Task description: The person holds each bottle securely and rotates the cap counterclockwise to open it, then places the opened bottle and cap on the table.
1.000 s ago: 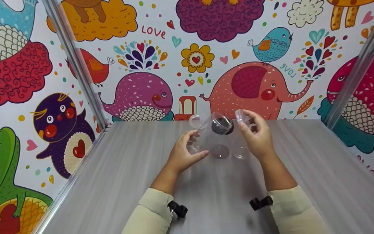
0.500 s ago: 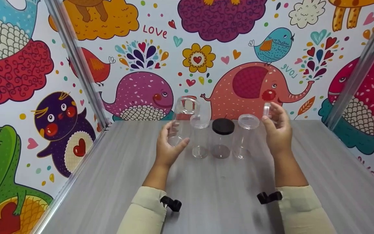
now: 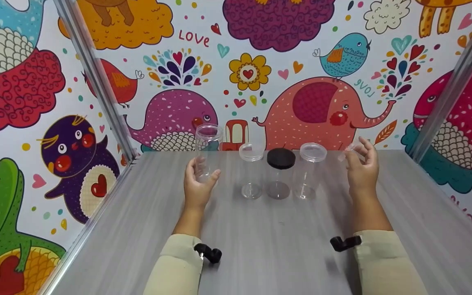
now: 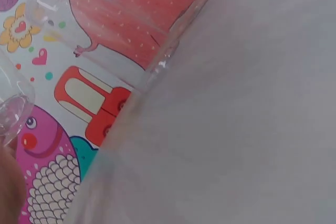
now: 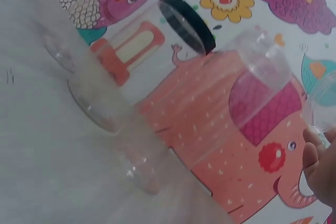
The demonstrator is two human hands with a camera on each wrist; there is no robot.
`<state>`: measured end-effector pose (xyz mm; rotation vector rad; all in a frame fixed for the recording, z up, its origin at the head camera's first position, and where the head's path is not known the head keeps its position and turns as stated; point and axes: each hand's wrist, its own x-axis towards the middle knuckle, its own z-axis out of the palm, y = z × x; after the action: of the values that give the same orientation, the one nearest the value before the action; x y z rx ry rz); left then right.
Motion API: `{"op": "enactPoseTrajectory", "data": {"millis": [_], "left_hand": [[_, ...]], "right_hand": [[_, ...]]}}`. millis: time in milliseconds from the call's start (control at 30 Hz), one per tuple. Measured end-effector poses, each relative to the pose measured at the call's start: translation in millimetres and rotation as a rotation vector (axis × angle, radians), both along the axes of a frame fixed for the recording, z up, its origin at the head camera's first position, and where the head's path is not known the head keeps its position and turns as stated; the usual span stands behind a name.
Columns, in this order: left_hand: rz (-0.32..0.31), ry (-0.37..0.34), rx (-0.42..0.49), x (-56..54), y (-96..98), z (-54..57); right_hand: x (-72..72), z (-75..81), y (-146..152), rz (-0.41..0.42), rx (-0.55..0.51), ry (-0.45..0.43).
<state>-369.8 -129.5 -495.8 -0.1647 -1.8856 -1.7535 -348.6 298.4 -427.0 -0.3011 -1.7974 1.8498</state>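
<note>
Off to the left in the head view, my left hand grips a clear, uncapped plastic jar near its lower part. The jar stands nearly upright, raised above the table. On the right, my right hand pinches a small clear lid between thumb and fingers. Between the hands stand three closed clear jars in a row: a left jar with a clear lid, a middle jar with a black lid, and a right jar with a clear lid.
The grey wood-grain table runs back to a wall printed with cartoon animals. A metal frame post rises at the left and another post at the right. A black wrist camera sits on the left sleeve.
My hands have drawn apart. The left has carried the open jar leftward and tipped it more upright; the right has moved rightward with the clear lid. The three standing jars have stayed put.
</note>
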Motion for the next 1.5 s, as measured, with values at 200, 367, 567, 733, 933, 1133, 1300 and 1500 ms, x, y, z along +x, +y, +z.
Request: {"op": "enactPoseTrajectory", "data": {"millis": [200,367,567,733,933,1133,1300,1500], "left_hand": [[0.048,-0.098,0.031,-3.9,-6.8,-6.8],[0.06,-0.16,0.11,-7.8,-13.4,-11.4],[0.078,-0.242,0.15,-12.3,-20.3,-18.3],[0.073,-0.307,0.181,-14.5,-24.8,-23.7],[0.1,-0.391,0.143,-11.7,-33.7,-28.9],[0.149,-0.425,0.134,-12.3,-41.5,-32.7],[0.167,-0.45,0.14,-12.0,-44.3,-32.0],[0.222,-0.488,0.101,-11.1,-45.9,-30.4]], "right_hand": [[-9.5,-21.1,19.9,-0.008,-0.02,-0.083],[-15.9,-40.8,31.4,-0.005,0.034,-0.16],[-19.8,-62.9,39.9,0.029,0.074,-0.257],[-20.6,-74.3,43.6,0.059,0.113,-0.329],[-21.5,-81.4,42.4,0.188,0.241,-0.327],[-24.4,-85.2,38.9,0.323,0.386,-0.363],[-25.6,-88.8,37.7,0.378,0.458,-0.416],[-25.0,-88.4,35.8,0.414,0.579,-0.462]]}}
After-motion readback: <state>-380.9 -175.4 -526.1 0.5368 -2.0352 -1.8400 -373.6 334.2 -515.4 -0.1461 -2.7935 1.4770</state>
